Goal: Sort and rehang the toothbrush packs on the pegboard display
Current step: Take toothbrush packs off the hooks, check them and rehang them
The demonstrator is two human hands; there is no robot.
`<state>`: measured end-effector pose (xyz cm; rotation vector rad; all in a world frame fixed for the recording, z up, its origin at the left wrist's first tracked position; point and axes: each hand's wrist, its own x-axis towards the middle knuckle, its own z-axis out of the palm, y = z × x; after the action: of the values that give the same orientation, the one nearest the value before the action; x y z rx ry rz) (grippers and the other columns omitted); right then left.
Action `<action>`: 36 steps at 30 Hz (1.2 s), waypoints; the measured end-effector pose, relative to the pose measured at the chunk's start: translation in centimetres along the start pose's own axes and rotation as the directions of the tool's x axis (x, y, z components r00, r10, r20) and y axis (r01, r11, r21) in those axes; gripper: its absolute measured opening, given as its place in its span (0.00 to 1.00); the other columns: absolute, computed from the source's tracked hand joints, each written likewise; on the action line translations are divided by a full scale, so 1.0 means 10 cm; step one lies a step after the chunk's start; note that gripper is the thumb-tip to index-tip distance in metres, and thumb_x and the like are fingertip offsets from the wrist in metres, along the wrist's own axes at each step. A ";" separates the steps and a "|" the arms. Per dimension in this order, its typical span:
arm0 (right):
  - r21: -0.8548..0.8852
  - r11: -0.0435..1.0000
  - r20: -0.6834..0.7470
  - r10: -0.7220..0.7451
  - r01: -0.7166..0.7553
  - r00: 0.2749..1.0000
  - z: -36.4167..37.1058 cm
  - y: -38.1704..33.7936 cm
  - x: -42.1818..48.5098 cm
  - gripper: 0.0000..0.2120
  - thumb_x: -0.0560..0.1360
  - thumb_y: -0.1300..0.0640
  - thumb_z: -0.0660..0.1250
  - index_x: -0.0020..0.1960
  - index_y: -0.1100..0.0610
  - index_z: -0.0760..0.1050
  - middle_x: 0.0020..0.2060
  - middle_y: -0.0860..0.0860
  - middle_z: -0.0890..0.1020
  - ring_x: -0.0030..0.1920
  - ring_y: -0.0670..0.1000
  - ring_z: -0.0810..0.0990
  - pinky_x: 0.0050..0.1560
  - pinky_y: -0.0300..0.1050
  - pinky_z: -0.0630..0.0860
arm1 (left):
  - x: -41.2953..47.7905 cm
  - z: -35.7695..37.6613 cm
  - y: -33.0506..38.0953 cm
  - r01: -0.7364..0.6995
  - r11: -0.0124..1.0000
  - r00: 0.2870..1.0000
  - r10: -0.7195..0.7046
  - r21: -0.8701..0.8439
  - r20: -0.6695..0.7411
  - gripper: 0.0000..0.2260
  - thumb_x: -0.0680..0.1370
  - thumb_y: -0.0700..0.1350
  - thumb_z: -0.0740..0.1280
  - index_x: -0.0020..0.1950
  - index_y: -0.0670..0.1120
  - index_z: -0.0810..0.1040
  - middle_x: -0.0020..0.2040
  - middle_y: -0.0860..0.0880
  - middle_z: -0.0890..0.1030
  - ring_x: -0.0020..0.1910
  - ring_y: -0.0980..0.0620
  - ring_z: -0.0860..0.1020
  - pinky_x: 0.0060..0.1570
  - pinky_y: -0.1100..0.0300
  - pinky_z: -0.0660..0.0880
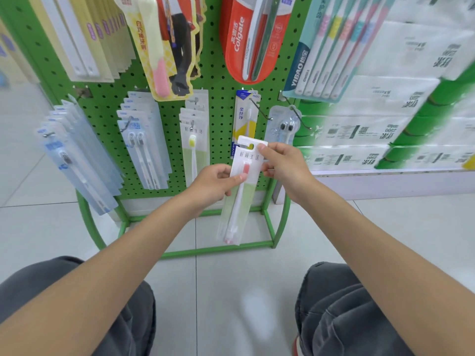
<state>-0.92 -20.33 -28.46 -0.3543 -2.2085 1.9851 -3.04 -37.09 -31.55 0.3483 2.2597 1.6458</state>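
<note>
I hold a white-and-green toothbrush pack with a pink-bristled brush in front of the green pegboard. My left hand pinches its middle from the left. At the top right corner, beside the hang hole, my right hand pinches the pack. Matching packs with a yellow-green brush hang on a peg just left of it. A blue-and-yellow pack hangs behind the held one, its peg sticking out. A clear pack with two dark brush heads hangs to the right.
Clear blue-topped packs and twin-brush packs fill the lower left pegs. Above hang cream packs, a red Colgate pack and a multi-brush pack. Stacked tissue packages stand right. The green stand's base frame rests on the tiled floor.
</note>
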 end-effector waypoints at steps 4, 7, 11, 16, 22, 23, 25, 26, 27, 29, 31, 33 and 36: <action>-0.164 0.983 0.164 0.105 -0.077 0.981 -0.05 0.05 0.03 0.04 0.78 0.59 0.68 0.47 0.59 0.76 0.34 0.52 0.76 0.31 0.48 0.74 0.36 0.40 0.74 | 0.02 -0.02 0.00 0.074 0.977 0.997 -0.075 -0.198 0.004 0.12 0.77 0.55 0.69 0.46 0.46 0.76 0.33 0.53 0.72 0.37 0.53 0.71 0.38 0.63 0.70; -0.407 0.911 0.300 0.202 -0.066 0.932 -0.05 0.11 -0.03 0.07 0.78 0.57 0.68 0.44 0.59 0.75 0.31 0.52 0.74 0.32 0.48 0.73 0.33 0.37 0.73 | 0.04 -0.03 0.03 0.114 0.939 0.990 -0.135 -0.325 -0.042 0.14 0.76 0.56 0.71 0.49 0.46 0.77 0.30 0.55 0.71 0.33 0.56 0.71 0.37 0.64 0.72; -0.528 0.847 0.446 0.344 -0.067 0.827 -0.04 0.18 -0.11 0.07 0.77 0.60 0.69 0.44 0.60 0.72 0.32 0.53 0.75 0.32 0.47 0.76 0.34 0.36 0.76 | 0.04 -0.06 0.06 0.116 0.912 0.977 -0.177 -0.392 -0.121 0.15 0.75 0.58 0.71 0.51 0.47 0.79 0.34 0.52 0.70 0.32 0.55 0.68 0.37 0.63 0.70; -0.544 0.831 0.513 0.437 -0.114 0.738 -0.01 0.33 -0.18 0.14 0.77 0.61 0.69 0.37 0.57 0.66 0.31 0.51 0.72 0.32 0.47 0.76 0.37 0.39 0.76 | 0.04 -0.10 0.09 0.112 0.894 0.967 -0.198 -0.434 -0.158 0.15 0.74 0.58 0.72 0.52 0.49 0.78 0.39 0.51 0.70 0.33 0.55 0.67 0.36 0.64 0.70; -0.468 0.857 0.567 0.479 -0.217 0.670 0.01 0.36 -0.31 0.11 0.79 0.54 0.67 0.41 0.56 0.70 0.36 0.51 0.73 0.35 0.51 0.77 0.38 0.40 0.75 | 0.05 -0.12 0.10 0.120 0.914 0.967 -0.196 -0.389 -0.162 0.19 0.74 0.62 0.71 0.56 0.50 0.79 0.32 0.53 0.67 0.31 0.55 0.66 0.40 0.62 0.70; -0.470 0.853 0.574 0.490 -0.226 0.656 0.02 0.37 -0.32 0.11 0.78 0.51 0.68 0.44 0.56 0.71 0.38 0.52 0.73 0.36 0.51 0.77 0.39 0.40 0.75 | 0.05 -0.12 0.11 0.118 0.913 0.968 -0.194 -0.391 -0.162 0.18 0.73 0.63 0.71 0.54 0.50 0.79 0.32 0.53 0.66 0.32 0.55 0.66 0.41 0.61 0.69; -0.488 0.845 0.590 0.506 -0.222 0.629 0.03 0.38 -0.34 0.20 0.73 0.45 0.72 0.51 0.61 0.74 0.42 0.54 0.74 0.37 0.50 0.77 0.41 0.40 0.76 | 0.05 -0.11 0.13 0.113 0.910 0.967 -0.193 -0.398 -0.167 0.18 0.73 0.62 0.71 0.53 0.51 0.78 0.32 0.53 0.67 0.32 0.55 0.66 0.41 0.61 0.69; -0.496 0.841 0.601 0.511 -0.215 0.614 0.03 0.40 -0.34 0.24 0.71 0.44 0.74 0.54 0.63 0.74 0.43 0.53 0.76 0.38 0.50 0.78 0.41 0.39 0.76 | 0.05 -0.11 0.13 0.112 0.910 0.967 -0.192 -0.400 -0.167 0.18 0.73 0.62 0.71 0.53 0.50 0.78 0.32 0.53 0.67 0.32 0.55 0.66 0.41 0.61 0.69; -0.496 0.844 0.613 0.506 -0.203 0.606 0.04 0.40 -0.36 0.22 0.71 0.45 0.74 0.53 0.62 0.75 0.41 0.50 0.78 0.38 0.49 0.77 0.41 0.38 0.76 | 0.05 -0.10 0.14 0.114 0.911 0.968 -0.192 -0.396 -0.164 0.18 0.73 0.62 0.71 0.54 0.50 0.78 0.32 0.53 0.67 0.32 0.55 0.66 0.42 0.61 0.69; -0.497 0.855 0.623 0.470 -0.148 0.625 0.05 0.41 -0.40 0.11 0.76 0.50 0.71 0.49 0.58 0.76 0.34 0.44 0.81 0.36 0.48 0.76 0.39 0.36 0.76 | 0.04 -0.08 0.15 0.120 0.918 0.970 -0.189 -0.378 -0.151 0.20 0.74 0.63 0.70 0.56 0.50 0.78 0.35 0.52 0.69 0.33 0.55 0.67 0.44 0.61 0.71; -0.511 0.858 0.591 0.401 -0.060 0.700 0.09 0.42 -0.44 0.09 0.78 0.52 0.69 0.51 0.57 0.75 0.35 0.45 0.79 0.33 0.46 0.76 0.37 0.36 0.75 | 0.02 -0.06 0.17 0.089 0.935 0.979 -0.146 -0.344 -0.145 0.20 0.74 0.61 0.70 0.58 0.49 0.77 0.38 0.52 0.71 0.35 0.56 0.69 0.46 0.61 0.72; -0.538 0.841 0.553 0.309 0.049 0.774 0.13 0.44 -0.47 0.11 0.78 0.51 0.68 0.53 0.58 0.73 0.36 0.47 0.77 0.31 0.46 0.76 0.34 0.37 0.75 | 0.00 -0.03 0.19 0.025 0.963 0.987 -0.066 -0.267 -0.146 0.20 0.74 0.56 0.72 0.62 0.48 0.75 0.44 0.55 0.76 0.40 0.59 0.74 0.46 0.64 0.72; -0.649 0.725 0.506 0.187 0.229 0.842 0.15 0.47 -0.50 0.14 0.77 0.47 0.67 0.48 0.58 0.71 0.35 0.48 0.75 0.33 0.48 0.74 0.35 0.41 0.71 | -0.04 0.02 0.17 -0.030 0.994 0.988 0.013 -0.106 -0.154 0.25 0.73 0.52 0.75 0.65 0.52 0.68 0.54 0.57 0.73 0.53 0.58 0.75 0.46 0.63 0.72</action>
<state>3.86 -22.74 -33.12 0.2206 -3.2654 1.2267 -2.61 -36.51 -29.92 0.2276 2.2698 1.8549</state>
